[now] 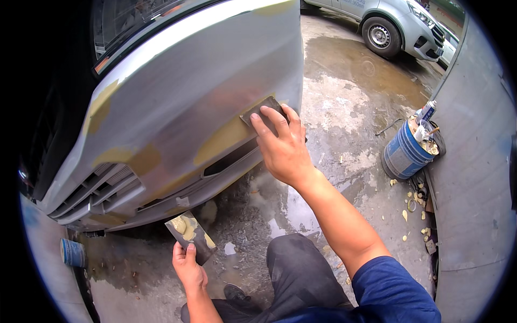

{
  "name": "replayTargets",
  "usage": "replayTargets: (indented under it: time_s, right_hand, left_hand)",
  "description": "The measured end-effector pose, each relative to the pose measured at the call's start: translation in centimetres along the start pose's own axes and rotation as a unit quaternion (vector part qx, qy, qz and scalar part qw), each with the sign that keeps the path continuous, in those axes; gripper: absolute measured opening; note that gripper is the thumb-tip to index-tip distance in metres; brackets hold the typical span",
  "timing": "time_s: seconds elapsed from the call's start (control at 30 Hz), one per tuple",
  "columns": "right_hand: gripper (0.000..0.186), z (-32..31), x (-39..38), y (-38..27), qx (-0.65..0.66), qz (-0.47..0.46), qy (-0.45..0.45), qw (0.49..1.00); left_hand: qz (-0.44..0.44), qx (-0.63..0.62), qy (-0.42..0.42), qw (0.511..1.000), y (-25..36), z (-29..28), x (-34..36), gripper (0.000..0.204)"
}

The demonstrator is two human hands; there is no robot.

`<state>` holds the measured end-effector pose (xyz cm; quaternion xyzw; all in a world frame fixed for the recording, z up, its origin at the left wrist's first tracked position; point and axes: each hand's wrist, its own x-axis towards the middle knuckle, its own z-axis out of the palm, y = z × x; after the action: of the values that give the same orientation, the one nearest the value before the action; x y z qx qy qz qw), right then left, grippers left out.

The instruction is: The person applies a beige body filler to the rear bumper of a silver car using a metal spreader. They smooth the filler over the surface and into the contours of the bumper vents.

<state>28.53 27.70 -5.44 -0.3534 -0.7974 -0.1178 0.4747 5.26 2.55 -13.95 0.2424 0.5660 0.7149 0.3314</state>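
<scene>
My right hand presses a flat dark spreader against the grey car bumper, its fingers laid over the blade. Under and left of the blade lies a yellowish filler patch, just above a dark slot in the bumper. Lower down, my left hand grips a thin dark board by its near edge, thumb on top. A lump of pale yellow putty sits on the board's far part. The board is held below the bumper's lower edge, apart from it.
A blue bucket stuffed with waste and a tube stands at right, beside a grey panel. Putty scraps litter the wet concrete floor there. Another blue bucket is at far left. A silver van is parked behind.
</scene>
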Motion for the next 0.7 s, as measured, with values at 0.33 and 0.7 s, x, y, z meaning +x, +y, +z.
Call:
replayTargets:
  time_s: [0.33,0.7]
  right_hand:
    - [0.048,0.15,0.43,0.39,-0.002,-0.01,0.011,1.0]
    - [0.046,-0.46,-0.17,-0.04,-0.013,-0.002,-0.022,1.0]
  left_hand:
    - [-0.009,-0.002,-0.004,1.0,0.13,0.65,-0.05,0.028]
    - [-0.003,-0.004,-0.013,1.0,0.17,0.78,-0.32,0.027]
